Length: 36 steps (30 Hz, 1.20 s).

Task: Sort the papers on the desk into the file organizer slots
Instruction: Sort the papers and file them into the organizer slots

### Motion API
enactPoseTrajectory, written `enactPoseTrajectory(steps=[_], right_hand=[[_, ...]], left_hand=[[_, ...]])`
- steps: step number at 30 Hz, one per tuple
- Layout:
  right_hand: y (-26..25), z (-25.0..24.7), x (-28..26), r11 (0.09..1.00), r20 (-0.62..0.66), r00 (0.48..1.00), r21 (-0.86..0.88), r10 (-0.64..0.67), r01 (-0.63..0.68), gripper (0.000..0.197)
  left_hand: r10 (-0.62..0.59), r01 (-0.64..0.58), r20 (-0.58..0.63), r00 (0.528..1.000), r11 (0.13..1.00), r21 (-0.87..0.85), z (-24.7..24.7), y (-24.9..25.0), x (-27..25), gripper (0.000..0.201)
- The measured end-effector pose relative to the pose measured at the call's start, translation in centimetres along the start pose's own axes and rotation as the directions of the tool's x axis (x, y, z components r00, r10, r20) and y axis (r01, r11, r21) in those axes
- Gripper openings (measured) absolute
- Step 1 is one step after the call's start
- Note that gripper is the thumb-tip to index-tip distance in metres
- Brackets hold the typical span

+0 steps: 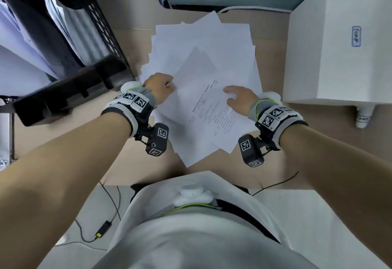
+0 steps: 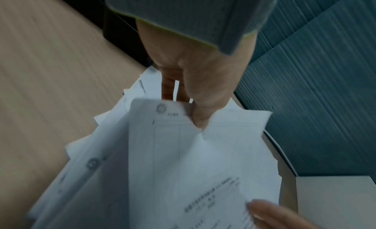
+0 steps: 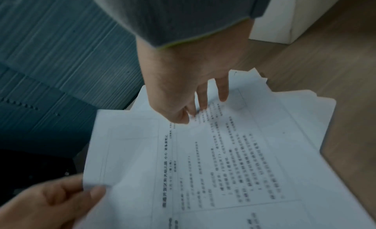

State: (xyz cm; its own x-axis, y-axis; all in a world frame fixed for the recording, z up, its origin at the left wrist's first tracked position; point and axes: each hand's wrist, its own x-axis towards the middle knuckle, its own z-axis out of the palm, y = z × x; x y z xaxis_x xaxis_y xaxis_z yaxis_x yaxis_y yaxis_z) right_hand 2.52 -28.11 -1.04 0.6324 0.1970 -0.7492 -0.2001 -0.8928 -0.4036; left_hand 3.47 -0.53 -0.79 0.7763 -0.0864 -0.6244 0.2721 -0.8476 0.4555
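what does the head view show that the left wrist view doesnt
Only the head view shows the black file organizer at the left, the white box at the right, and both wrists. Only the left wrist view shows the left hand's thumb pinching a sheet's edge close up. Both show the left hand and the fanned papers on the wooden desk.

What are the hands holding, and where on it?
The left hand pinches the top printed sheet by its left edge. The right hand holds nothing; its fingertips press on that sheet.
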Motion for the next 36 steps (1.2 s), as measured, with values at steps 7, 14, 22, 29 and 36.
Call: enactPoseTrajectory(steps=[7, 14, 22, 29, 36], right_hand=[[-1.5, 0.7, -1.0, 0.991, -0.104, 0.991, 0.091, -0.084, 0.094, 0.031], [-0.4, 1.7, -1.6, 0.914, -0.186, 0.974, 0.402, 0.131, -0.046, 0.026], [-0.9, 1.9, -1.0, 0.829, -0.091, 0.976, 0.547, 0.197, -0.117, 0.010], [-0.7, 1.4, 0.7, 0.849, -0.177, 0.951, 0.512, 0.253, -0.131, 0.035], [1.8, -1.7, 3.2, 0.990, -0.327, 0.940, 0.125, 0.098, -0.060, 0.057]], left_hand=[[0.122, -0.111, 0.175, 0.977, 0.991, -0.075, -0.2, -0.8, -2.0, 0.048], [0.002, 0.025, 0.080, 0.997, 0.945, -0.326, 0.0, -2.1, -2.2, 0.017], [-0.030, 0.168, 0.288, 0.957, 0.867, -0.470, 2.2, -2.4, -2.0, 0.016], [-0.298, 0.292, -0.003, 0.955, 0.937, -0.190, 1.2, -4.3, 0.2, 0.029], [-0.411, 0.350, -0.106, 0.905, 0.864, -0.363, -0.4, -5.5, 1.1, 0.033]])
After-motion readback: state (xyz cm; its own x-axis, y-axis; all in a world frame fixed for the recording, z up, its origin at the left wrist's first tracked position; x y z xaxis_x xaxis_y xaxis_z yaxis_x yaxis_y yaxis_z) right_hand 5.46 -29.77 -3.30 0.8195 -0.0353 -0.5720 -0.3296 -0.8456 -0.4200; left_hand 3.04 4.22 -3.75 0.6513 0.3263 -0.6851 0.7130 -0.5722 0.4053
